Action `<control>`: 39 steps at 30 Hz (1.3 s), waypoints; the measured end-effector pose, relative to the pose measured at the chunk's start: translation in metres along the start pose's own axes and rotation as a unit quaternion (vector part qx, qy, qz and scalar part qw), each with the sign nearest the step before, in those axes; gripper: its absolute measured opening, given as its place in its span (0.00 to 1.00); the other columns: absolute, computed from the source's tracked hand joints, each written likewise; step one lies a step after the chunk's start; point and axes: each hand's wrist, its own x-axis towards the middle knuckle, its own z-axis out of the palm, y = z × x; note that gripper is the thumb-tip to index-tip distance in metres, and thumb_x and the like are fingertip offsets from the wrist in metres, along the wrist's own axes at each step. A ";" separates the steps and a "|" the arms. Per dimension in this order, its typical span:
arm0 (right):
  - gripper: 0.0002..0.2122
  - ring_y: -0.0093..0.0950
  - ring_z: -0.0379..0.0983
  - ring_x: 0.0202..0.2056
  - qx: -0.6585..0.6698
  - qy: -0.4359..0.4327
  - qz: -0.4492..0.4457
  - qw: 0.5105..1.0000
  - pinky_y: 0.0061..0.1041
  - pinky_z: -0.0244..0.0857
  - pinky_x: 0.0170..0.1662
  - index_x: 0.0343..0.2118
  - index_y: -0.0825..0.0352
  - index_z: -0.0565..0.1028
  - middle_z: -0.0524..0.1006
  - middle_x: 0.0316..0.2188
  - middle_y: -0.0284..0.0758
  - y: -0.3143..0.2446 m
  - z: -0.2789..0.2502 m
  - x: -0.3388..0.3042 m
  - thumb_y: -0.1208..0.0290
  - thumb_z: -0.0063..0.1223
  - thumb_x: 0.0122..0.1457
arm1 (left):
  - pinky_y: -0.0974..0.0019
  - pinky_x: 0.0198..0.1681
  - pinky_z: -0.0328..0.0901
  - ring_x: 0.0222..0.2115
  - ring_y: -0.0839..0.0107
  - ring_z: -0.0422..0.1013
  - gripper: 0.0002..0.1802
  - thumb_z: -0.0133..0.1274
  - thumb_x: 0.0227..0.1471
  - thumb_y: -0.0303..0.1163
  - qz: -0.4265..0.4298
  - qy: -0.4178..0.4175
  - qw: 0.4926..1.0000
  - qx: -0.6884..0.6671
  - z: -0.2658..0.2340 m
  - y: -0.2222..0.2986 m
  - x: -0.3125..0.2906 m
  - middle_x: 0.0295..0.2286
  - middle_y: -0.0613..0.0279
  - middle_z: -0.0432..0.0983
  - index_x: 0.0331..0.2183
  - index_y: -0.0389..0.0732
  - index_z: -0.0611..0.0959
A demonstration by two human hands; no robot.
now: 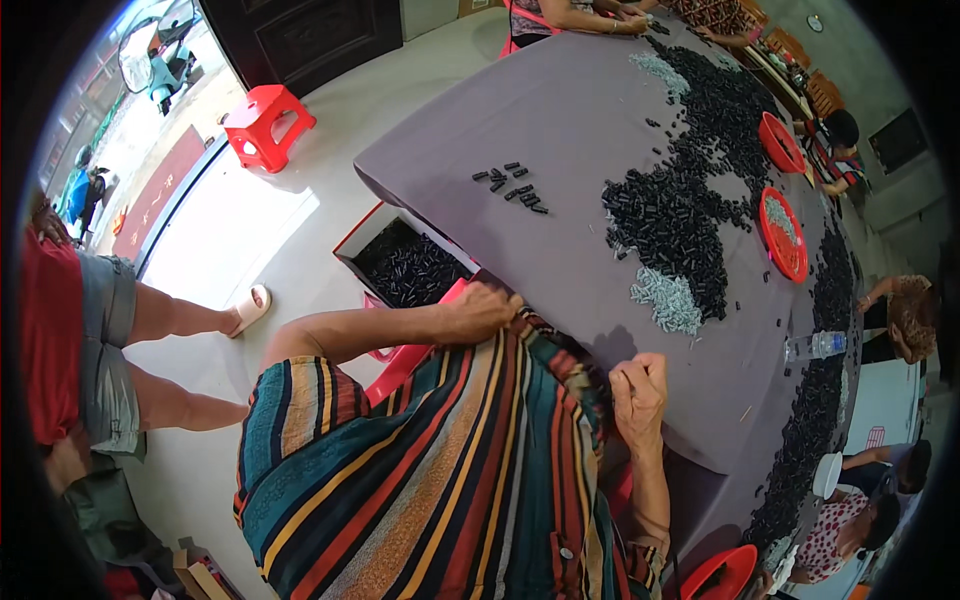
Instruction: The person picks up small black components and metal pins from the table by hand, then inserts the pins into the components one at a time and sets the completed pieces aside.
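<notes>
Left hand (485,310) curled shut at the table's (560,110) near edge, mid-frame; whether it grips anything, I cannot tell. Right hand (638,392) loosely bent, fingertips on the grey edge (nothing visibly held). Above, bare cloth runs to the black pieces (670,215); lower-left, a box (405,265) crowds the floor.
</notes>
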 end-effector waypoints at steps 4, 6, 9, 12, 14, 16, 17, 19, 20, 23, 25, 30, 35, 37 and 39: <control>0.03 0.29 0.62 0.21 0.120 -0.021 0.094 0.988 0.24 0.57 0.25 0.25 0.69 0.72 0.65 0.20 0.35 -0.011 0.006 0.021 0.76 0.52 0.49 | 0.56 0.36 0.62 0.36 0.52 0.68 0.18 0.54 0.38 0.34 0.123 0.238 0.961 0.068 -0.008 0.024 -0.003 0.29 0.51 0.71 0.33 0.35 0.72; 0.03 0.30 0.62 0.21 0.121 -0.019 0.074 0.990 0.24 0.58 0.25 0.26 0.69 0.72 0.66 0.20 0.35 -0.012 0.016 0.022 0.77 0.51 0.49 | 0.57 0.31 0.64 0.28 0.52 0.70 0.17 0.55 0.41 0.35 0.177 0.263 0.938 -0.140 -0.025 0.059 -0.004 0.26 0.49 0.71 0.30 0.34 0.71; 0.03 0.29 0.64 0.22 0.108 -0.005 0.039 0.993 0.25 0.59 0.26 0.28 0.69 0.71 0.67 0.21 0.36 -0.022 0.033 0.020 0.76 0.50 0.51 | 0.66 0.28 0.66 0.25 0.66 0.72 0.16 0.56 0.44 0.31 0.092 0.161 0.905 -0.383 -0.036 0.081 0.006 0.23 0.54 0.73 0.33 0.33 0.70; 0.05 0.28 0.66 0.24 0.104 -0.004 0.050 0.993 0.25 0.61 0.28 0.31 0.70 0.69 0.69 0.24 0.37 -0.018 0.038 0.005 0.76 0.48 0.53 | 0.70 0.26 0.67 0.24 0.70 0.72 0.16 0.55 0.45 0.30 0.072 0.061 0.766 -0.636 -0.013 0.080 0.020 0.23 0.56 0.73 0.32 0.31 0.69; 0.08 0.28 0.67 0.25 0.090 -0.019 0.041 0.995 0.24 0.62 0.29 0.35 0.69 0.68 0.69 0.25 0.37 -0.016 0.039 0.001 0.76 0.49 0.52 | 0.73 0.25 0.67 0.23 0.73 0.71 0.14 0.55 0.45 0.28 0.093 0.063 0.752 -0.650 -0.004 0.079 0.024 0.24 0.56 0.73 0.31 0.30 0.70; 0.11 0.28 0.67 0.25 0.094 -0.019 0.040 0.995 0.24 0.62 0.30 0.38 0.69 0.67 0.69 0.26 0.36 -0.017 0.042 -0.001 0.76 0.50 0.52 | 0.72 0.23 0.67 0.21 0.73 0.71 0.13 0.54 0.45 0.28 0.076 0.030 0.733 -0.675 -0.004 0.077 0.025 0.23 0.56 0.73 0.31 0.30 0.71; 0.14 0.27 0.67 0.25 0.096 -0.014 0.042 0.994 0.23 0.62 0.30 0.41 0.69 0.66 0.69 0.27 0.36 -0.017 0.043 -0.003 0.76 0.51 0.51 | 0.72 0.22 0.67 0.19 0.73 0.71 0.10 0.53 0.46 0.29 0.044 0.036 0.749 -0.660 -0.009 0.077 0.023 0.21 0.58 0.73 0.28 0.32 0.73; 0.17 0.28 0.67 0.26 0.106 -0.024 0.051 0.993 0.24 0.63 0.31 0.43 0.70 0.64 0.69 0.28 0.37 -0.012 0.049 -0.010 0.78 0.52 0.49 | 0.73 0.21 0.66 0.18 0.74 0.70 0.09 0.52 0.46 0.29 0.044 0.045 0.768 -0.637 -0.020 0.070 0.017 0.20 0.59 0.74 0.27 0.33 0.74; 0.20 0.29 0.68 0.27 0.120 -0.037 0.056 0.991 0.24 0.65 0.31 0.45 0.71 0.63 0.69 0.28 0.39 -0.009 0.050 -0.013 0.79 0.53 0.48 | 0.73 0.20 0.65 0.17 0.76 0.70 0.08 0.52 0.46 0.30 0.042 0.060 0.785 -0.615 -0.027 0.066 0.015 0.20 0.60 0.74 0.25 0.34 0.74; 0.21 0.28 0.68 0.25 0.139 -0.031 0.039 0.989 0.24 0.64 0.28 0.46 0.72 0.62 0.69 0.25 0.37 -0.007 0.051 -0.009 0.81 0.52 0.48 | 0.67 0.22 0.65 0.19 0.67 0.70 0.06 0.51 0.43 0.29 0.073 0.320 0.922 -0.205 -0.059 0.021 0.020 0.20 0.57 0.72 0.25 0.37 0.75; 0.17 0.27 0.67 0.22 0.153 -0.019 0.061 0.986 0.24 0.63 0.25 0.42 0.72 0.66 0.69 0.22 0.36 -0.007 0.051 -0.010 0.81 0.52 0.47 | 0.60 0.26 0.65 0.24 0.56 0.69 0.05 0.50 0.40 0.30 0.065 0.462 0.884 -0.033 -0.062 -0.035 0.042 0.21 0.56 0.71 0.25 0.40 0.76; 0.12 0.31 0.67 0.22 0.129 -0.027 0.050 0.990 0.26 0.63 0.26 0.36 0.71 0.69 0.68 0.21 0.37 -0.005 0.055 -0.002 0.83 0.51 0.46 | 0.57 0.35 0.58 0.31 0.56 0.64 0.05 0.49 0.42 0.29 -0.106 0.450 0.879 0.119 -0.099 -0.100 0.038 0.26 0.55 0.69 0.26 0.40 0.76; 0.10 0.30 0.67 0.22 0.119 -0.019 0.011 0.993 0.25 0.62 0.26 0.34 0.70 0.69 0.68 0.21 0.37 0.002 0.056 0.001 0.82 0.51 0.47 | 0.59 0.38 0.59 0.33 0.57 0.64 0.07 0.49 0.42 0.28 -0.048 0.484 0.872 0.056 -0.087 -0.082 0.051 0.29 0.56 0.69 0.28 0.39 0.76; 0.09 0.32 0.67 0.21 0.120 -0.026 0.015 0.992 0.27 0.62 0.25 0.32 0.71 0.69 0.68 0.20 0.38 0.004 0.056 0.001 0.83 0.51 0.46 | 0.59 0.37 0.58 0.33 0.57 0.63 0.07 0.50 0.41 0.27 -0.015 0.497 0.866 0.059 -0.076 -0.084 0.067 0.29 0.56 0.68 0.28 0.39 0.75; 0.07 0.32 0.67 0.21 0.109 -0.020 0.006 0.994 0.27 0.62 0.25 0.31 0.70 0.69 0.68 0.20 0.38 0.007 0.055 0.002 0.82 0.51 0.46 | 0.60 0.37 0.58 0.32 0.58 0.63 0.08 0.50 0.39 0.23 0.010 0.525 0.848 0.064 -0.076 -0.076 0.077 0.28 0.56 0.67 0.28 0.39 0.74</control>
